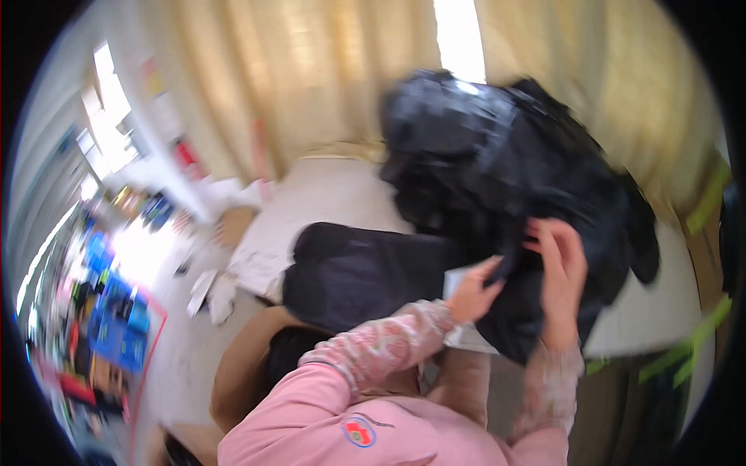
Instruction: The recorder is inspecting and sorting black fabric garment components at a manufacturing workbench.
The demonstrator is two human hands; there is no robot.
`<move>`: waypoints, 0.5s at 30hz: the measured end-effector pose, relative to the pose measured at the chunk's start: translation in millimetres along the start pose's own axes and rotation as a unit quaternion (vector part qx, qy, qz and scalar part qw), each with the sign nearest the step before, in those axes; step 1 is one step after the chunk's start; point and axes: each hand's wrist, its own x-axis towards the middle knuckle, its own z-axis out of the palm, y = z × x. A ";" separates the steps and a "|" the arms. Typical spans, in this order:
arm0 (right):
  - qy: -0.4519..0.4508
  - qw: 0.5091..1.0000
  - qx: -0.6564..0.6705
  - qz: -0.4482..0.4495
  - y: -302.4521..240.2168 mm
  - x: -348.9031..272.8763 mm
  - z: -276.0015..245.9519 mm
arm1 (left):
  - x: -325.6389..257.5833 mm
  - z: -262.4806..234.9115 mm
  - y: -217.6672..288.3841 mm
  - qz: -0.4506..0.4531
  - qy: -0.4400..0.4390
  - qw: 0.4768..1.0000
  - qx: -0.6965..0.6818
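Observation:
In front of me, a large heap of glossy black garments [466, 147] lies on the table. My left hand [472, 295] is closed, its thumb and fingers pinching a narrow dark edge of a black fabric piece [509, 252] at the heap's near side. Higher and to the right, my right hand [561, 264] has its curved fingertips at the upper part of the same piece, seemingly gripping it; blur softens the fingers. Dark flat fabric pieces [365, 272] with rounded ends lie left of my hands. Under my left hand shows something pale and flat [462, 339].
The pale table [334, 190] stands against yellowish curtains [311, 70]. A brown chair back [233, 369] is at my left side. White scraps [214, 295] lie on the floor, and blue crates [120, 322] stand farther left. Green-yellow tape [684, 353] marks the right edge.

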 end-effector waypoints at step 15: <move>-0.250 0.903 -0.348 -0.040 65.1 -72.9 -47.0 | -14.0 -11.3 53.9 0.193 -0.103 0.975 0.051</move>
